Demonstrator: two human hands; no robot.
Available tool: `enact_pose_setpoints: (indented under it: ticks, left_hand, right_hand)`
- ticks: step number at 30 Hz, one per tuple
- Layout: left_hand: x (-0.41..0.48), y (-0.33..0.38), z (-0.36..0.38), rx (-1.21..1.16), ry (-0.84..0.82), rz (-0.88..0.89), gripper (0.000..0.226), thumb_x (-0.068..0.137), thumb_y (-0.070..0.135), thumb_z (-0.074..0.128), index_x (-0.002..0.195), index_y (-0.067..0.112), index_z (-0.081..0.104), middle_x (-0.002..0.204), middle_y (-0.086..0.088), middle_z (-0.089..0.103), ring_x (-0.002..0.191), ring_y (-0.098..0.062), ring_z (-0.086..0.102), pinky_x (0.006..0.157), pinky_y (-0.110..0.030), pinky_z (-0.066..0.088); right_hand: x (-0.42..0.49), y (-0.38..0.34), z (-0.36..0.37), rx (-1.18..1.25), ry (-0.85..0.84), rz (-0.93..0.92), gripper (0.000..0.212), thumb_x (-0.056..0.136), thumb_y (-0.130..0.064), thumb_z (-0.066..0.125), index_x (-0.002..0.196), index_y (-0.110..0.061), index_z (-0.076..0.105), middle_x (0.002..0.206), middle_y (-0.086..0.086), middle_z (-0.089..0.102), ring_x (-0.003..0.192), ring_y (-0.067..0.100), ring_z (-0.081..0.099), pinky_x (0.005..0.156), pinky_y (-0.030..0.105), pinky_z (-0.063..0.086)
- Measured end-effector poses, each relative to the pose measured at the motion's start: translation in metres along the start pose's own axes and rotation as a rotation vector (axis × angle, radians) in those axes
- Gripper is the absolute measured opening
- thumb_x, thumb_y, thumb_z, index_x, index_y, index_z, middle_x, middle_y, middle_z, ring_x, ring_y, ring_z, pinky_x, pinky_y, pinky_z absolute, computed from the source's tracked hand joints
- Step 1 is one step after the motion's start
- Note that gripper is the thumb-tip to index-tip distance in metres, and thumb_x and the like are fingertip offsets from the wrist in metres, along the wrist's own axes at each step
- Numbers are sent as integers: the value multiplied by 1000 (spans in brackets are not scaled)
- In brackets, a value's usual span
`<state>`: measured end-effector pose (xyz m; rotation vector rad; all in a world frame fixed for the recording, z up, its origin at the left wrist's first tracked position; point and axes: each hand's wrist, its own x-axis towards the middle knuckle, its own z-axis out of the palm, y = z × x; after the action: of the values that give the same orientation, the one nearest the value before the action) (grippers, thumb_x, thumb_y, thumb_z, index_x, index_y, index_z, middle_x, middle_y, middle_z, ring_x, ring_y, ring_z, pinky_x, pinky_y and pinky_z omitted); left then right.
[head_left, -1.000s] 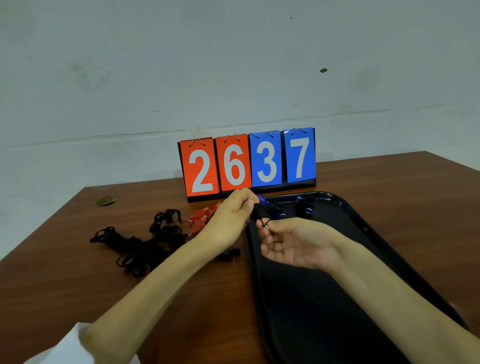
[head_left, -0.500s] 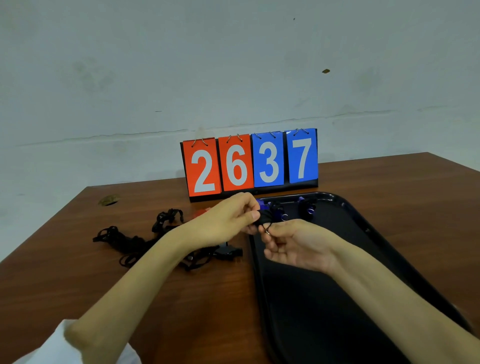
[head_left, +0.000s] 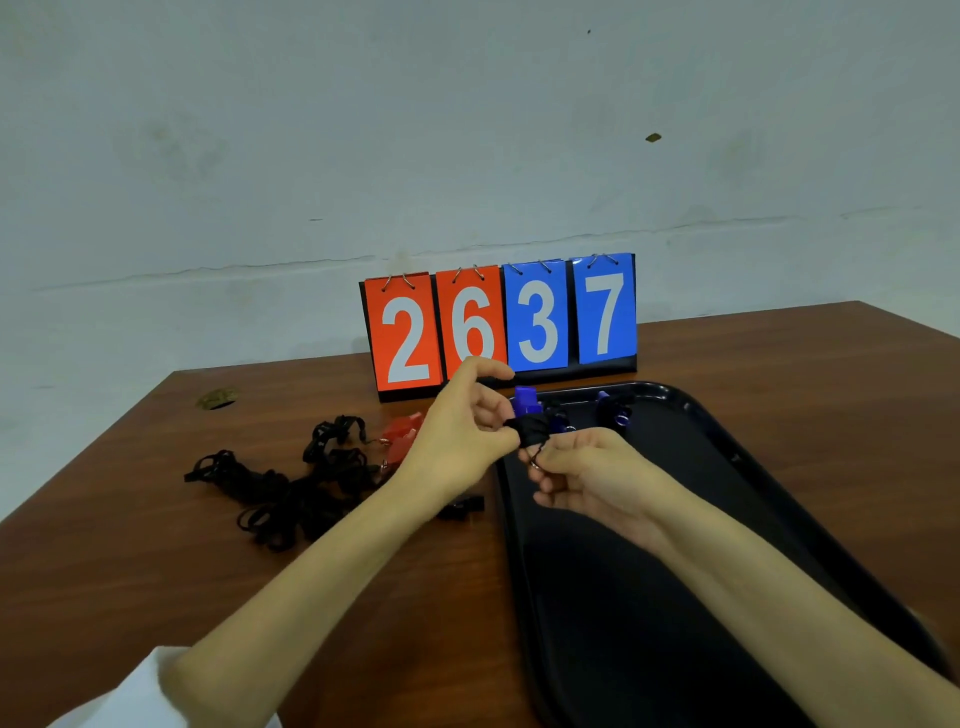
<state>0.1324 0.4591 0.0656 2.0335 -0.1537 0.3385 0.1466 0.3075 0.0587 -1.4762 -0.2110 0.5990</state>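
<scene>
1. Tray (head_left: 691, 411) check: black, flat, with a low raised rim. It sits on the right half of the bench (head_left: 156, 582), long side running away from us.
2. Tray contents, as far as we can read them: two small blue whistles at the far end. One tray whistle (head_left: 560, 422) lies near the far-left corner and a second tray whistle (head_left: 614, 410) a little to its right. Both are close to the far rim, each with dark cord and a small ring on it.
3. Held item: blue whistle (head_left: 524, 399) with black cord (head_left: 531, 431) wound round its body. We place it in the air above the tray's far-left corner, not touching the tray.
4. Left hand (head_left: 462, 421): thumb and fingers are curled and pinch the wound cord from the left side, with the index finger raised above the grip.
5. Right hand (head_left: 587, 473): palm up, fingers curled. Its fingertips pinch the metal ring (head_left: 535, 464) at the cord's lower end, just below the whistle. The two hands are nearly touching.
6. Outside the tray, on the bench to its left, lies a loose pile of black cords (head_left: 280, 493). Red whistles (head_left: 400, 437) lie between that pile and the left hand, partly hidden by the wrist.
7. A small black piece (head_left: 464, 506) lies just beside the tray's left rim, under the left forearm. We cannot tell what it is.
8. Flip scoreboard (head_left: 498, 322) stands upright just behind the tray's far end, showing orange 2 and 6, then blue 3 and 7.
9. White sleeve (head_left: 130, 696) shows at the bottom left.
</scene>
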Motion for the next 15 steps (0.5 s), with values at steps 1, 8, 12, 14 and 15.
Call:
enact_pose_setpoints:
  ticks: [1, 8, 12, 14, 15]
  left_hand:
    - [0, 0, -1, -67, -5, -28, 55, 77, -8, 64, 117, 26, 47, 80, 3, 61, 72, -4, 61, 68, -13, 49]
    - [1, -1, -4, -105, -96, -70, 59, 80, -18, 53, 116, 30, 49, 89, -4, 57, 85, -16, 60, 73, -21, 50]
    - [-4, 0, 6, 133, -83, 20, 56, 84, -15, 46, 117, 31, 45, 92, 3, 50, 88, -11, 55, 71, -14, 45]
    - [-7, -1, 10, 207, -39, 69, 55, 86, -12, 47, 120, 31, 45, 97, 5, 46, 88, -8, 52, 70, -11, 44]
    - [-7, -2, 11, 214, -23, 74, 54, 86, -11, 48, 121, 30, 44, 99, 5, 46, 88, -8, 52, 69, -10, 45]
  right_hand:
    - [0, 0, 0, -39, 18, -21, 18, 92, -4, 48, 92, -4, 66, 68, 2, 59, 61, 8, 54, 68, 25, 52]
    - [1, 2, 3, -83, 50, -25, 17, 92, -6, 50, 91, -6, 66, 68, 2, 60, 61, 8, 55, 68, 25, 52]
    - [1, 1, 2, -78, 39, 13, 16, 91, -5, 50, 89, -6, 66, 68, 3, 59, 62, 9, 55, 69, 27, 52]
    - [2, 1, 1, -110, 56, 5, 16, 91, -5, 51, 90, -6, 66, 70, 3, 60, 63, 9, 56, 69, 27, 52]
    - [3, 1, 1, -130, 66, -5, 16, 91, -5, 51, 90, -6, 66, 71, 3, 60, 64, 9, 56, 68, 26, 52]
